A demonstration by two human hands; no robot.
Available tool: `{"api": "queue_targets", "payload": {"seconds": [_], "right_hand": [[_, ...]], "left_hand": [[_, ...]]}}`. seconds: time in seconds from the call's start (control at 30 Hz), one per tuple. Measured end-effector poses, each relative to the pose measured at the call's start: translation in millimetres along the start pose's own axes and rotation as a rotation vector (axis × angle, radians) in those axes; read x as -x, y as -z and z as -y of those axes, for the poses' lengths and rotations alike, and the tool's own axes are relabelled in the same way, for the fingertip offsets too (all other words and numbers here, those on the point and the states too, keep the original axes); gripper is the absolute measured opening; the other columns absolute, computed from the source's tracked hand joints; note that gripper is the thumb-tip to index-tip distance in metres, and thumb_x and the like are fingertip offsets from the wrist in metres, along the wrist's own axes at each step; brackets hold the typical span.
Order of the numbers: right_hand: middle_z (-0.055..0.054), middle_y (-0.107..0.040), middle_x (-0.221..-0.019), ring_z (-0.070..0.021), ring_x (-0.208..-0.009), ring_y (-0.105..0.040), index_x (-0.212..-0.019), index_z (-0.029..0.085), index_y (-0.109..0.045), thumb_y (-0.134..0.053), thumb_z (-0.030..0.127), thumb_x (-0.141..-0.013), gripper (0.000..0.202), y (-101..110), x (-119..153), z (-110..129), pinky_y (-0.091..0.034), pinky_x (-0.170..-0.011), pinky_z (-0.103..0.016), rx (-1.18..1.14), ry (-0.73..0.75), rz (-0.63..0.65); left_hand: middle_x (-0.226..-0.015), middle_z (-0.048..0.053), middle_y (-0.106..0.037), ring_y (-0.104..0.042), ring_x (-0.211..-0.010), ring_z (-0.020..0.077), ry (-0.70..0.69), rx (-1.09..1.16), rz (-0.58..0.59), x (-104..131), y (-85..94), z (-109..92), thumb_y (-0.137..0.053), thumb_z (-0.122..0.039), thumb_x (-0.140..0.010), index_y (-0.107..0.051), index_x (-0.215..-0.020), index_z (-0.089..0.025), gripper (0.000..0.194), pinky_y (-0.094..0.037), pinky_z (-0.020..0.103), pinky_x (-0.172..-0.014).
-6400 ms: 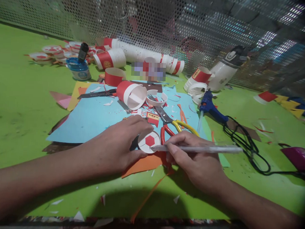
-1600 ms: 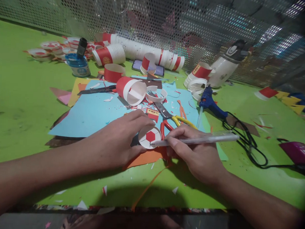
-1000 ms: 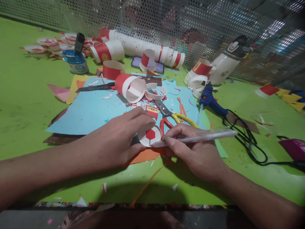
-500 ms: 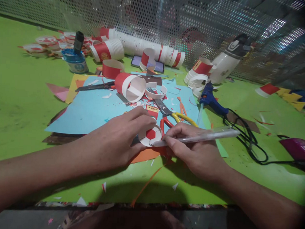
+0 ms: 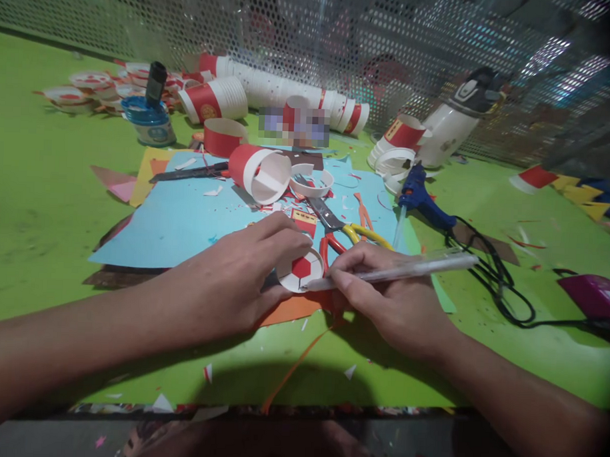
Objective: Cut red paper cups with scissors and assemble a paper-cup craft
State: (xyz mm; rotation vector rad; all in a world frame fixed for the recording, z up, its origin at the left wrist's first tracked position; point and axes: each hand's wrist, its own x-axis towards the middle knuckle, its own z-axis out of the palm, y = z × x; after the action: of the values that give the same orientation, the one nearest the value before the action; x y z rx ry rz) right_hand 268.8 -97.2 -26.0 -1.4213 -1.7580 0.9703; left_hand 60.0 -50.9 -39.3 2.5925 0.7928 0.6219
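My left hand (image 5: 248, 273) is closed on the edge of a small white paper disc (image 5: 310, 280) that bears a red hexagon and a few dark lines. A pale, clear-barrelled pen (image 5: 414, 267) is pinched in my right hand (image 5: 382, 298), its tip touching the lower edge of the disc. Just beyond the disc lie scissors (image 5: 330, 219) with one red and one yellow handle. Beneath them is a light blue sheet (image 5: 170, 217), and an orange piece of paper (image 5: 295, 310) shows under my hands.
Cut cups, including a red-and-white one (image 5: 254, 173), and black scissors (image 5: 187, 174) lie behind my hands. A blue jar (image 5: 151, 126) stands at back left. On the right are a blue glue gun (image 5: 426, 199) with black cord, a white bottle (image 5: 451, 130) and a magenta object (image 5: 590, 296).
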Motion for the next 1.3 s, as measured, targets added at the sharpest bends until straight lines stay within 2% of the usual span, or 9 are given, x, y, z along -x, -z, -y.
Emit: {"api": "queue_targets", "payload": {"seconds": [0.23,0.37,0.5,0.63,0.77,0.83,1.07,1.2,1.3], "right_hand": [[0.003,-0.060,-0.059,-0.0089,-0.049,-0.050,-0.071,0.019,-0.061,-0.057,0.017,-0.082,0.012,0.5,0.6,0.0,-0.039,-0.043,-0.020,0.061,0.059,0.021],[0.004,-0.060,-0.056,-0.0082,-0.047,-0.052,-0.073,0.020,-0.061,-0.058,0.020,-0.085,0.012,3.6,0.6,-2.2,-0.040,-0.044,-0.019,-0.147,0.016,0.018],[0.005,-0.064,-0.060,-0.0094,-0.052,-0.057,-0.088,0.025,-0.065,-0.057,0.029,-0.092,0.010,10.3,-1.4,-3.7,-0.045,-0.049,-0.020,-0.472,0.084,-0.130],[0.002,-0.066,-0.070,-0.0115,-0.062,-0.061,-0.093,0.025,-0.066,-0.057,0.035,-0.092,0.013,15.0,-6.2,-2.2,-0.049,-0.059,-0.024,-0.380,0.097,-0.299],[-0.001,-0.068,-0.083,-0.0153,-0.072,-0.062,-0.099,0.023,-0.068,-0.065,0.037,-0.085,0.020,14.6,-8.5,-3.5,-0.048,-0.064,-0.027,-0.062,0.056,-0.177],[-0.002,-0.067,-0.083,-0.0149,-0.071,-0.060,-0.099,0.022,-0.068,-0.066,0.037,-0.084,0.021,13.2,-8.5,-4.1,-0.047,-0.063,-0.026,-0.018,0.079,-0.108],[0.003,-0.059,-0.065,-0.0101,-0.052,-0.050,-0.089,0.022,-0.065,-0.072,0.035,-0.080,0.017,7.7,-7.6,2.6,-0.038,-0.047,-0.023,-0.280,-0.023,-0.070],[0.003,-0.063,-0.061,-0.0113,-0.051,-0.059,-0.088,0.020,-0.061,-0.073,0.035,-0.078,0.022,3.5,-5.8,5.5,-0.043,-0.046,-0.021,-0.468,-0.141,-0.063],[0.002,-0.067,-0.063,-0.0113,-0.054,-0.064,-0.092,0.021,-0.060,-0.072,0.034,-0.080,0.022,-2.1,-3.7,4.6,-0.048,-0.049,-0.020,-0.567,-0.160,-0.048]], "left_hand": [[-0.117,0.011,-0.054,-0.055,-0.105,0.0239,0.013,0.005,-0.006,0.3,-0.5,1.0,-0.060,-0.014,-0.081,-0.051,-0.121,-0.017,0.041,-0.049,0.038,-0.087],[-0.117,0.011,-0.054,-0.054,-0.106,0.0237,0.018,0.029,-0.002,-0.5,0.6,0.2,-0.060,-0.017,-0.082,-0.052,-0.121,-0.017,0.040,-0.049,0.037,-0.089],[-0.116,0.012,-0.055,-0.055,-0.107,0.0239,0.048,0.066,-0.014,-2.5,1.6,-0.2,-0.060,-0.018,-0.083,-0.053,-0.122,-0.015,0.041,-0.048,0.038,-0.091],[-0.114,0.011,-0.058,-0.057,-0.104,0.0235,0.060,0.119,-0.032,-4.4,5.1,-1.5,-0.063,-0.023,-0.083,-0.054,-0.123,-0.015,0.042,-0.049,0.038,-0.089],[-0.117,0.008,-0.058,-0.056,-0.108,0.0212,0.028,0.158,-0.063,-4.4,9.9,-5.6,-0.063,-0.028,-0.085,-0.055,-0.123,-0.020,0.040,-0.048,0.035,-0.093],[-0.118,0.008,-0.059,-0.057,-0.109,0.0204,-0.001,0.171,-0.071,-4.3,10.9,-7.5,-0.061,-0.028,-0.086,-0.055,-0.125,-0.023,0.040,-0.048,0.035,-0.094],[-0.123,0.008,-0.060,-0.057,-0.111,0.0220,-0.010,0.214,-0.105,-4.0,7.3,-10.9,-0.060,-0.032,-0.087,-0.052,-0.129,-0.026,0.043,-0.048,0.039,-0.095],[-0.123,0.010,-0.061,-0.057,-0.112,0.0244,0.029,0.185,-0.166,-4.8,6.8,-11.9,-0.061,-0.034,-0.086,-0.053,-0.123,-0.021,0.040,-0.048,0.040,-0.095],[-0.122,0.010,-0.061,-0.057,-0.112,0.0247,0.056,0.174,-0.196,-5.4,7.8,-13.3,-0.062,-0.036,-0.085,-0.053,-0.121,-0.020,0.040,-0.047,0.039,-0.095]]}}
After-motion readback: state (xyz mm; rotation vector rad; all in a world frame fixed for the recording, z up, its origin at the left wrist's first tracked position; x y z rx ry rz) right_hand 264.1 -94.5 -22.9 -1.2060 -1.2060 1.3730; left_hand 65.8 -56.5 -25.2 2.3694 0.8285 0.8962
